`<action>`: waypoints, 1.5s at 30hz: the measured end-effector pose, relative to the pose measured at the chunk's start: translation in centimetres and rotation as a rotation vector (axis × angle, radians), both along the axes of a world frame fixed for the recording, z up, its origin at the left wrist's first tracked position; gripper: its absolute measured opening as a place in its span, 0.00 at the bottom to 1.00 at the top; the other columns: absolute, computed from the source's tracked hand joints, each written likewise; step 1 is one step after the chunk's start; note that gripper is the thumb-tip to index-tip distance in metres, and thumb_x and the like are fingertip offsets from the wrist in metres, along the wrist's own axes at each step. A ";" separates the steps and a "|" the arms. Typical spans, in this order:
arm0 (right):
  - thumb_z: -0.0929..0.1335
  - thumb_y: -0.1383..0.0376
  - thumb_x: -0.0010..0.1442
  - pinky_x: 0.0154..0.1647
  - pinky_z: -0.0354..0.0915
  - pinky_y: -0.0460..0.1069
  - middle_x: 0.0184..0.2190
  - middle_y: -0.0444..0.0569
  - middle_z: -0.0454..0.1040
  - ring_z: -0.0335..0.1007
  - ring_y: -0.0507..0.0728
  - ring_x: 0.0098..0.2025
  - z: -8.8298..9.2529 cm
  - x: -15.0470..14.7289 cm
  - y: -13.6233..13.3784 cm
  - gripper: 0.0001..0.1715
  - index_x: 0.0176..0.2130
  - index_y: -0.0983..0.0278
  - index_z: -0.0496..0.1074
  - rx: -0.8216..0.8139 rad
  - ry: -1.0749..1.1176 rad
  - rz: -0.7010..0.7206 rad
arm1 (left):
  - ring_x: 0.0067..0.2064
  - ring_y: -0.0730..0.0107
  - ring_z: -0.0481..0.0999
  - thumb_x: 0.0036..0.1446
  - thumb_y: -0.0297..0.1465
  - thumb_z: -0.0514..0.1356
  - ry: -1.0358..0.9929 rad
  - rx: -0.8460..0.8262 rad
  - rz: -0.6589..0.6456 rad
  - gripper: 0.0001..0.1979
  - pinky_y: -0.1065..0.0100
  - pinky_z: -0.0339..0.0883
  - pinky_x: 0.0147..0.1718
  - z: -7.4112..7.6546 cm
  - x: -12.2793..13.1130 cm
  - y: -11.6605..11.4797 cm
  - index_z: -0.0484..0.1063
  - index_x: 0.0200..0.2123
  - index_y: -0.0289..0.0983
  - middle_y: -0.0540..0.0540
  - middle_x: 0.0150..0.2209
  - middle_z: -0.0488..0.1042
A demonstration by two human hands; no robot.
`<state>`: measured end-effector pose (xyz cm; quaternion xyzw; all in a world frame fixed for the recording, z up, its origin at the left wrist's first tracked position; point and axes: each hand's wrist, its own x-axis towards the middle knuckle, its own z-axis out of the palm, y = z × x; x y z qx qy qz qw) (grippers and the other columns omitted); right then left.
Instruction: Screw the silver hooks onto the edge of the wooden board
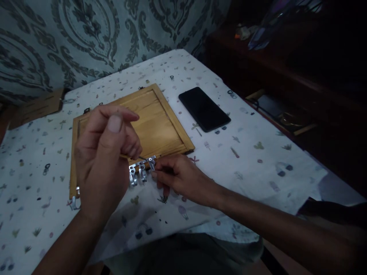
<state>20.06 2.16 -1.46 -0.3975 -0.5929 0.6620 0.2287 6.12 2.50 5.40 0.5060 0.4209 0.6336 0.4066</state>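
Left hand, centre-left of frame, is closed around a thin tool; only its tip shows, aimed right at a screw. Right hand pinches the right end of the hook strip. The strip's long axis runs left-right along the board's near edge, just below the left hand, which is nearer the screw.

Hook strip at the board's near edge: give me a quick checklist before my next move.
1. Hook strip lies along the near edge of the wooden board: ok.
2. Right hand pinches the strip's right end: ok.
3. Left hand closed on a thin tool, tip close to the screw: ok.
4. Tool tip seated in the screw head: cannot tell.
5. Phone lies apart from the board: ok.
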 end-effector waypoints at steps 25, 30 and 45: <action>0.68 0.68 0.64 0.18 0.61 0.39 0.20 0.42 0.73 0.70 0.45 0.19 -0.4 0.0 0.0 0.15 0.25 0.66 0.67 0.007 0.034 0.009 | 0.28 0.72 0.58 0.68 0.28 0.57 0.034 0.020 0.063 0.15 0.66 0.58 0.24 -0.2 0.5 -0.8 0.75 0.28 0.37 0.47 0.29 0.65; 0.68 0.67 0.64 0.18 0.60 0.39 0.21 0.42 0.73 0.70 0.45 0.20 -0.8 0.1 -0.1 0.14 0.26 0.66 0.68 -0.002 0.064 0.004 | 0.27 0.70 0.59 0.67 0.27 0.57 0.114 0.002 0.044 0.13 0.64 0.57 0.25 0.0 0.5 -1.0 0.75 0.29 0.39 0.47 0.26 0.61; 0.68 0.68 0.63 0.18 0.60 0.39 0.20 0.42 0.72 0.70 0.46 0.19 -0.6 0.2 -0.1 0.14 0.26 0.66 0.68 0.018 0.037 0.009 | 0.17 0.74 0.50 0.55 0.21 0.58 -0.005 0.077 -0.143 0.08 0.67 0.43 0.16 -0.5 0.8 0.8 0.76 0.31 0.38 0.53 0.16 0.55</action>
